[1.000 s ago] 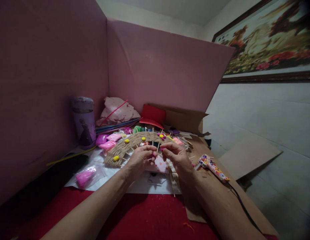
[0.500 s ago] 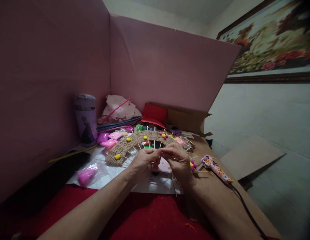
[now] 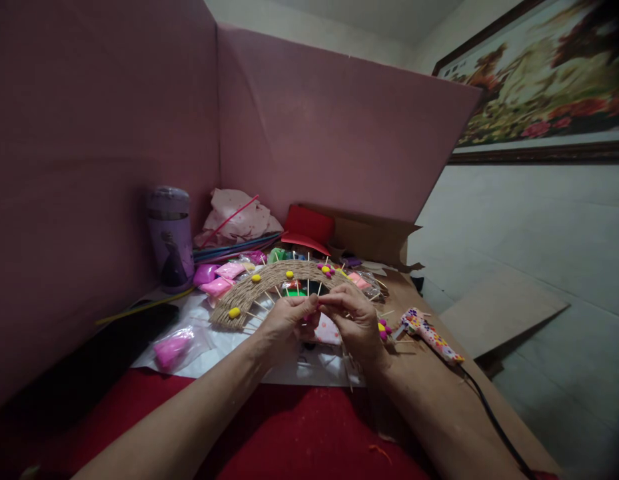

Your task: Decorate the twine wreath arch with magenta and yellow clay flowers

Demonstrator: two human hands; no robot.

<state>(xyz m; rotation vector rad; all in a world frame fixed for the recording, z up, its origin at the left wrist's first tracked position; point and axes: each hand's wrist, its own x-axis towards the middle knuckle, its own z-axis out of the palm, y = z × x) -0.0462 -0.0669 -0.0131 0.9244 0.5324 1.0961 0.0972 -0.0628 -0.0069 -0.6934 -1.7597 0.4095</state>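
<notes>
My left hand [image 3: 292,318] and my right hand [image 3: 353,321] meet at the fingertips, each closed in a pinch. Between them is a tiny bit of pink modelling clay [image 3: 317,302], mostly covered by the fingers. Just beyond lies a woven twine arch [image 3: 272,281] with thin sticks poking out along both edges. Yellow clay dots [image 3: 234,313] sit on it, and one dot near the top right has magenta petals [image 3: 326,270] around it. Past my right hand shows another magenta and yellow clay flower [image 3: 384,329]. My right hand hides part of the arch's right side.
Bagged pink clay [image 3: 172,349] lies at the left, with more clay packets [image 3: 216,288] behind. A purple tumbler [image 3: 170,240] stands by the pink partition [image 3: 319,127]. At the right rests a patterned glue gun [image 3: 432,335] with a black cord. White sheeting [image 3: 229,353] covers part of the table.
Both hands have shifted very slightly left, still pinched together. Less of the pink clay shows between the fingertips. The arch and the things around it lie as before.
</notes>
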